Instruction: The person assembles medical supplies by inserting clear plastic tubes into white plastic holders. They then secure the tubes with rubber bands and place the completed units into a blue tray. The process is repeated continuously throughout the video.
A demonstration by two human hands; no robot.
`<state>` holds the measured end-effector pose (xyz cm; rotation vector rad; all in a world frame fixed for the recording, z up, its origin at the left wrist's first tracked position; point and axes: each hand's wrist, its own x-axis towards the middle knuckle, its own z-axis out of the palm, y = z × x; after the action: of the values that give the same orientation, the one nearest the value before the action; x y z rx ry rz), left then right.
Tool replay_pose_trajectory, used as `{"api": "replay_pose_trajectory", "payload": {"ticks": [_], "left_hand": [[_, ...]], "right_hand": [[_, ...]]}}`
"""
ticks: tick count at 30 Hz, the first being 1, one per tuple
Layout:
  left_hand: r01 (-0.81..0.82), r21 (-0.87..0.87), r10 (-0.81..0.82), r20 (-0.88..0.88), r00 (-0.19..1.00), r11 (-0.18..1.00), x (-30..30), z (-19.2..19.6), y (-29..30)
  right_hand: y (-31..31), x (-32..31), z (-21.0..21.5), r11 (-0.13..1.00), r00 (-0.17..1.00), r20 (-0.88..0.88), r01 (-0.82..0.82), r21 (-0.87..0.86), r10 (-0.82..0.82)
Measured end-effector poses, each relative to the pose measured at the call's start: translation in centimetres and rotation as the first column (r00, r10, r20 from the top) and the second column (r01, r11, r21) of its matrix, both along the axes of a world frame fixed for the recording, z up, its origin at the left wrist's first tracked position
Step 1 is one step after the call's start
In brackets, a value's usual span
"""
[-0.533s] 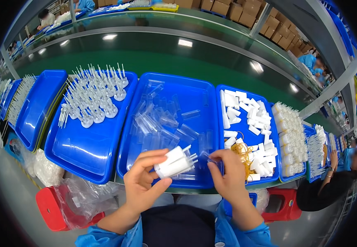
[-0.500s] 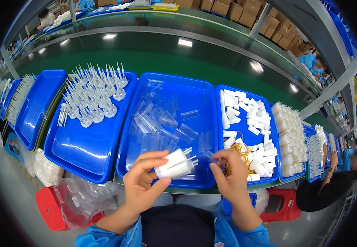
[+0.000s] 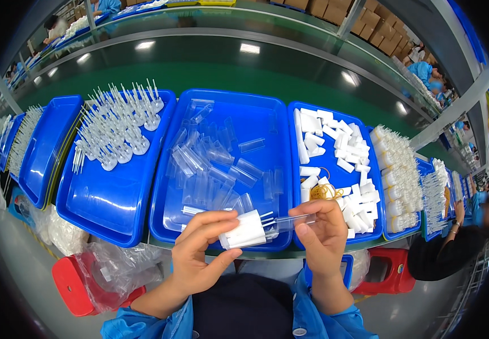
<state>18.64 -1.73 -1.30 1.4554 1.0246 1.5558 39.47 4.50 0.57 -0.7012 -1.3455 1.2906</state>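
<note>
My left hand (image 3: 195,251) is closed round a bundle of white cylindrical pieces (image 3: 245,230), whose thin clear rods stick out to the right. Between the thumb and fingers of my right hand (image 3: 324,240) is a clear plastic tube (image 3: 287,222), held lengthwise. Its left end meets the rod tips; whether a rod has entered it I cannot tell. Beneath the bundle and just beyond it, loose clear tubes (image 3: 199,161) lie scattered in a blue tray (image 3: 250,107). Right of that, another blue tray (image 3: 321,158) carries white blocks (image 3: 363,209) and yellowish rubber bands (image 3: 326,192).
At left, a blue tray (image 3: 97,203) holds upright clear pieces with thin stems (image 3: 114,133). Farther right are stacked white-and-clear parts (image 3: 394,175). A green conveyor belt (image 3: 216,68) runs behind the trays. Red stools (image 3: 78,282) stand below; a person's arm (image 3: 450,237) shows at right.
My right hand has brought the clear tube level against the rods of the white bundle. My left hand has turned the bundle slightly and moved it a little right. The whole view has shifted slightly.
</note>
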Motion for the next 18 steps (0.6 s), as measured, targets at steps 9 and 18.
{"api": "replay_pose_trajectory", "payload": {"ticks": [9,18], "left_hand": [[-0.024,0.011,0.025,-0.098,0.995,1.000,0.0,-0.3,0.0],[-0.036,0.086,0.062,-0.322,0.945,0.996,-0.2,0.6,0.2]], "right_hand": [[-0.9,-0.3,0.2,1.000,0.999,0.047,-0.024,-0.001,0.024],[-1.4,-1.0,-0.5,0.997,0.998,0.056,0.032,0.067,-0.035]]}}
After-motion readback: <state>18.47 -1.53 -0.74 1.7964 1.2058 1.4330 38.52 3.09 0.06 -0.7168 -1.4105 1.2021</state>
